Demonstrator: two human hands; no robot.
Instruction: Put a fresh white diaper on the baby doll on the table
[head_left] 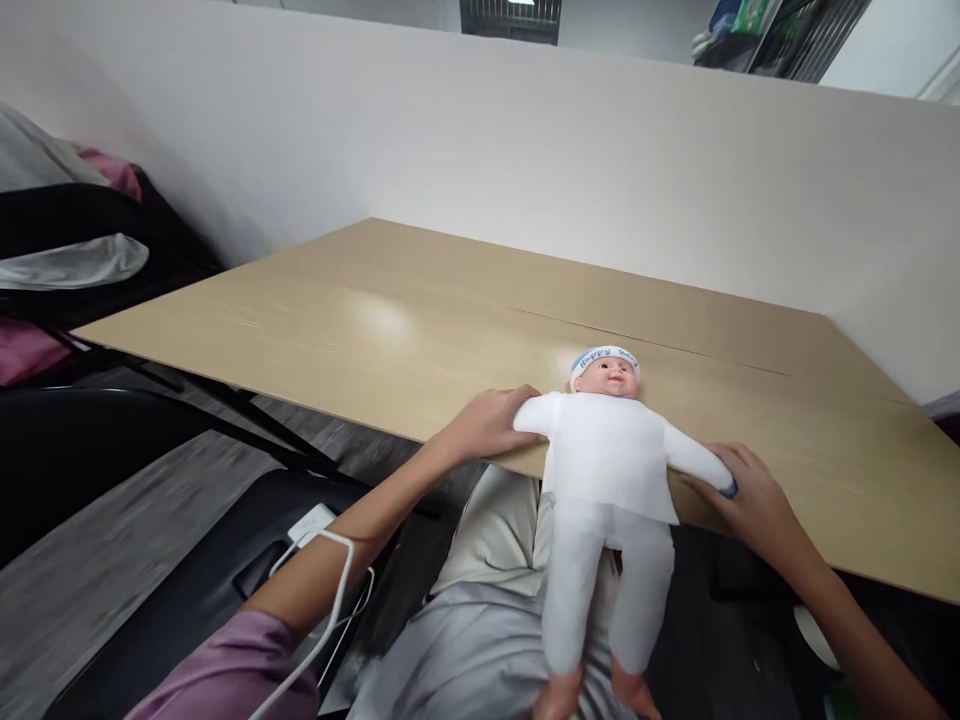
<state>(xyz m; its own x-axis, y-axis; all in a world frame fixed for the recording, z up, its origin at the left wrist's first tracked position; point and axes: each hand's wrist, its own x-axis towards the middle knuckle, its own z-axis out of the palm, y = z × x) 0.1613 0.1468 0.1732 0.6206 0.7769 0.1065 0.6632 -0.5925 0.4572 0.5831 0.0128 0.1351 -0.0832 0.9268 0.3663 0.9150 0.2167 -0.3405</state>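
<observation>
A baby doll [611, 450] in a white top and white trousers leans face up across the table's near edge. Its head, in a white and blue cap with lettering, lies over the tabletop, while its legs hang down above my lap and its feet are bare. My left hand [499, 420] is closed round the doll's arm on the left of the picture. Round the end of the other arm, where a bit of blue shows, my right hand [750, 495] is closed. Both of the doll's arms are stretched out sideways.
The wooden table [420, 310] reaches back to a white partition [525, 140]. On the left are black chairs [82, 470] with a bag and cloths. A white cable [349, 570] runs over my left forearm from a white device [311, 522] on a black seat.
</observation>
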